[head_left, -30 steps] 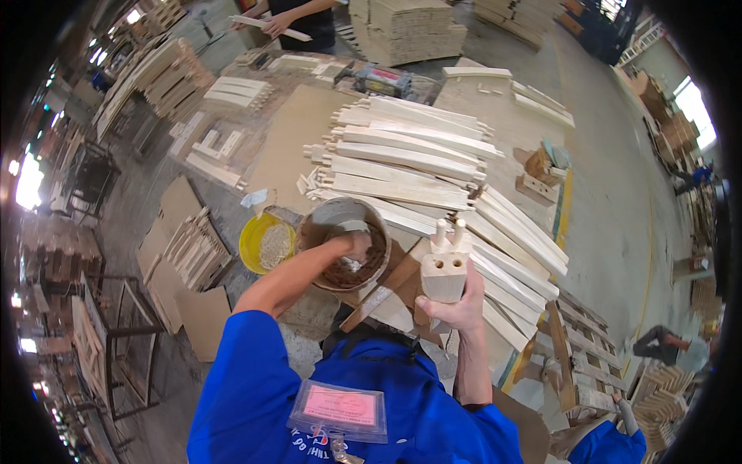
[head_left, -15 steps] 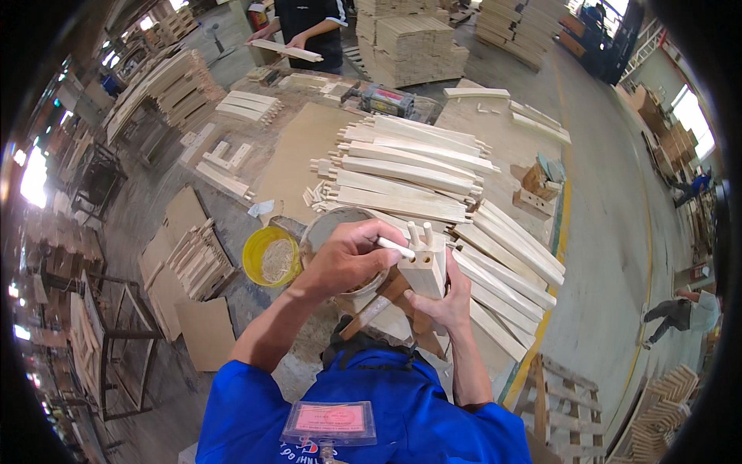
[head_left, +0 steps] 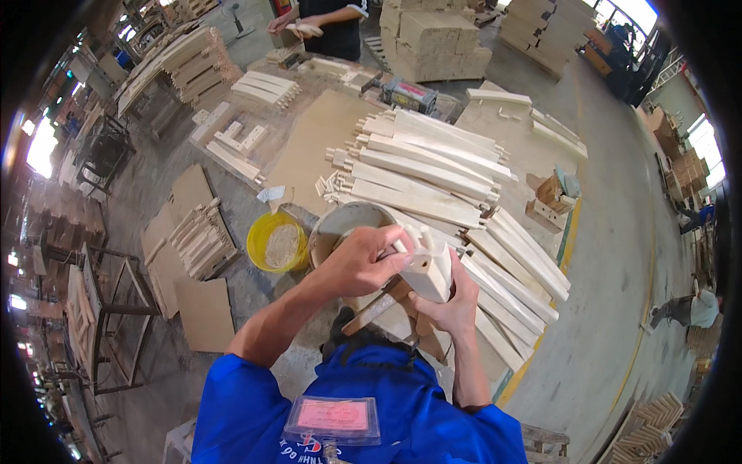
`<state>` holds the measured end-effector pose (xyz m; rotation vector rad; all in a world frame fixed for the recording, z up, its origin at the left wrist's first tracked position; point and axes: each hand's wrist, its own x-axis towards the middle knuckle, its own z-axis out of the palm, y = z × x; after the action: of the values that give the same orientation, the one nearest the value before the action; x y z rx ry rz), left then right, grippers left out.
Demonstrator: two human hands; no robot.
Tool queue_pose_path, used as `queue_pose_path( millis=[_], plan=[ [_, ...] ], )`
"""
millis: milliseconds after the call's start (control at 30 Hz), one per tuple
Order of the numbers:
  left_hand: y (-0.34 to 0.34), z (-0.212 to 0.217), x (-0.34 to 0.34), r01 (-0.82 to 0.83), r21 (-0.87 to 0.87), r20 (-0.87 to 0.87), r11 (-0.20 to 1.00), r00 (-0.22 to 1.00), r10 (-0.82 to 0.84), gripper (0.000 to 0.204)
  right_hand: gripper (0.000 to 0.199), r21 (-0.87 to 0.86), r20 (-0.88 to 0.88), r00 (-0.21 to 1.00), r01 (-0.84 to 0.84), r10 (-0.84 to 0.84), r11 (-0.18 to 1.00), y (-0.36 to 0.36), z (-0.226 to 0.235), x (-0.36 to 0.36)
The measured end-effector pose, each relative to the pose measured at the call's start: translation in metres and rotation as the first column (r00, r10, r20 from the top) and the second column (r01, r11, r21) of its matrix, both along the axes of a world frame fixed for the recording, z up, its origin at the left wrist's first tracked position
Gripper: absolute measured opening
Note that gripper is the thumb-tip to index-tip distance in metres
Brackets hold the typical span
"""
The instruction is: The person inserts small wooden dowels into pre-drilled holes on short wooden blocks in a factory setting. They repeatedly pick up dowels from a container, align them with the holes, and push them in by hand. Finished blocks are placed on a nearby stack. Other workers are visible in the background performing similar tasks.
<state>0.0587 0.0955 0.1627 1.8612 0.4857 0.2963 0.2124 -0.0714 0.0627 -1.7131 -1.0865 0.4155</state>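
Note:
In my right hand point(head_left: 454, 298) is a pale wooden furniture piece point(head_left: 430, 281), its drilled end tilted up towards me. Wooden dowels point(head_left: 427, 237) stick up from that end, and one open hole shows in it. My left hand point(head_left: 363, 261) pinches a short loose dowel point(head_left: 399, 247) against the same end; its fingertips partly cover the holes. Whether this dowel's tip sits in a hole cannot be made out. Just beyond my left hand stands a round grey bucket point(head_left: 328, 224), its inside mostly hidden by the hand.
Rows of doweled wooden pieces point(head_left: 425, 174) cover the table beyond and to the right. A yellow bucket point(head_left: 259, 240) of small dowels stands at left. Loose dowels point(head_left: 328, 184) lie near the grey bucket. Across the table, a person point(head_left: 332, 31) handles a wooden piece.
My left hand has brought the dowel from lying sideways by the holes to a more upright tilt against the end. The whole view has shifted slightly. The person opposite has turned their wooden piece.

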Motion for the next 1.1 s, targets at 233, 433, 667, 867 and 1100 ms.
queue_pose_path(
  millis=[233,433,667,867,1100],
  plan=[
    [0.026,-0.044,0.024,0.157,-0.141,0.294,0.977,0.949,-0.110,0.021,0.093,0.003,-0.061,0.994,0.090,-0.090,0.996,0.006,0.002,0.002],
    [0.093,-0.167,0.041,0.312,-0.055,-0.429,0.948,0.851,-0.305,0.023,0.096,0.061,-0.262,0.958,0.137,-0.117,0.989,-0.001,0.013,0.015],
    [0.077,-0.272,0.058,0.691,0.344,-0.810,0.636,0.561,-0.170,0.027,0.098,0.047,-0.241,0.966,0.110,-0.096,0.993,-0.018,-0.002,0.007],
    [0.107,-0.244,0.023,0.424,0.412,-0.579,0.806,0.806,-0.127,0.026,0.100,0.096,-0.199,0.979,0.069,-0.048,0.993,-0.018,-0.005,0.002],
    [0.036,-0.002,0.001,-0.035,0.514,0.217,0.857,0.972,-0.091,0.022,0.099,-0.012,-0.047,0.994,0.102,-0.103,0.995,-0.023,-0.007,0.004]
  ],
)
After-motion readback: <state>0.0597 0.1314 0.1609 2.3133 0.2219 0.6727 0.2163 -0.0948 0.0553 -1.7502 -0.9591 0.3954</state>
